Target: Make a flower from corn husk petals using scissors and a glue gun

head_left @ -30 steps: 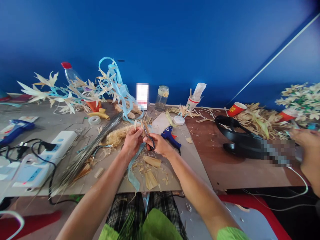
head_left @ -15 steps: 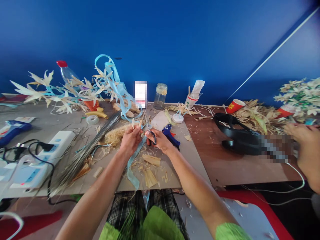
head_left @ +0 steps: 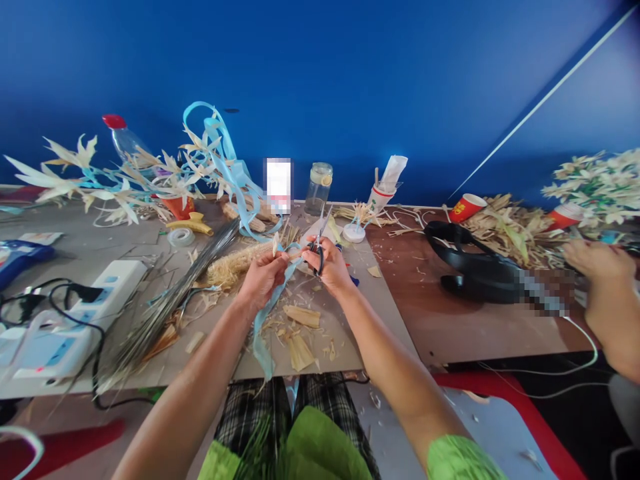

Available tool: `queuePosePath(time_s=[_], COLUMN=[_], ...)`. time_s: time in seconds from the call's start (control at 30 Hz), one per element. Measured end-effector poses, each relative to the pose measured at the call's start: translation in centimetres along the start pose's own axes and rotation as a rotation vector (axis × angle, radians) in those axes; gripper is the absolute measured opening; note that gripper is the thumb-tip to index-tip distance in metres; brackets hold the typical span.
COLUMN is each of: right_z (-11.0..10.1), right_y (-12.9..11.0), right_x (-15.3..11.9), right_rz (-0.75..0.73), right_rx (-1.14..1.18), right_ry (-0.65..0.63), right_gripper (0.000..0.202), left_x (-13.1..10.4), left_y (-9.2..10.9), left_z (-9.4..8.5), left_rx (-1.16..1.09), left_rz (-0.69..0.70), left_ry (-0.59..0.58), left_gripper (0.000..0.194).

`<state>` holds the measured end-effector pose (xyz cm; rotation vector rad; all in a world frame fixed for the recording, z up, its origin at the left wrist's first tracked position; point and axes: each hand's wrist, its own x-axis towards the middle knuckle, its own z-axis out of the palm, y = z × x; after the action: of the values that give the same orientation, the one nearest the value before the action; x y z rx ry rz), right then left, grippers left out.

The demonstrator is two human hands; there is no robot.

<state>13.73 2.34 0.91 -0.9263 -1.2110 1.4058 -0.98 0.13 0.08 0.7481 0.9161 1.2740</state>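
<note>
My left hand (head_left: 263,279) is closed, pinching a small pale husk piece (head_left: 275,243) that stands up above its fingertips. Scissors (head_left: 321,232) with dark handles sit in my right hand (head_left: 334,268), blades pointing up and away from me. Between the two hands runs a narrow pale strip (head_left: 295,255), its ends hidden by the fingers. A light blue ribbon (head_left: 261,339) trails from near my left hand down over the table's front edge. Dry husk scraps (head_left: 301,316) lie just below my hands.
Left of my hands are a bundle of thin wires (head_left: 173,303), a power strip (head_left: 107,300) and husk flowers (head_left: 115,190). A glass jar (head_left: 319,188) stands behind. On the right lie a black strapped object (head_left: 480,270) and another person's hand (head_left: 597,263).
The scissors have turned from leaning left to pointing up and slightly right. My right hand has shifted up, covering most of the blue glue gun. The pale strip now spans both hands.
</note>
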Motion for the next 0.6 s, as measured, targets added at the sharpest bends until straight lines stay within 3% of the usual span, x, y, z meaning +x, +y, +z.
queuePosePath(time_s=[0.17, 0.33, 0.6], right_z=[-0.18, -0.48, -0.58], right_y=[0.27, 0.16, 0.17], right_x=[0.18, 0.19, -0.05], right_rz=[-0.026, -0.037, 0.012], right_rx=[-0.085, -0.077, -0.066], right_ry=[0.019, 0.023, -0.151], right_gripper=[0.047, 0.041, 0.043], left_x=[-0.05, 0.05, -0.12], left_y=[-0.33, -0.29, -0.05], left_z=[0.12, -0.12, -0.08], left_rx=[0.135, 0.082, 0.074], left_rz=[-0.004, 0.018, 0.031], left_ry=[-0.047, -0.001, -0.038], left_gripper=[0.024, 0.025, 0.026])
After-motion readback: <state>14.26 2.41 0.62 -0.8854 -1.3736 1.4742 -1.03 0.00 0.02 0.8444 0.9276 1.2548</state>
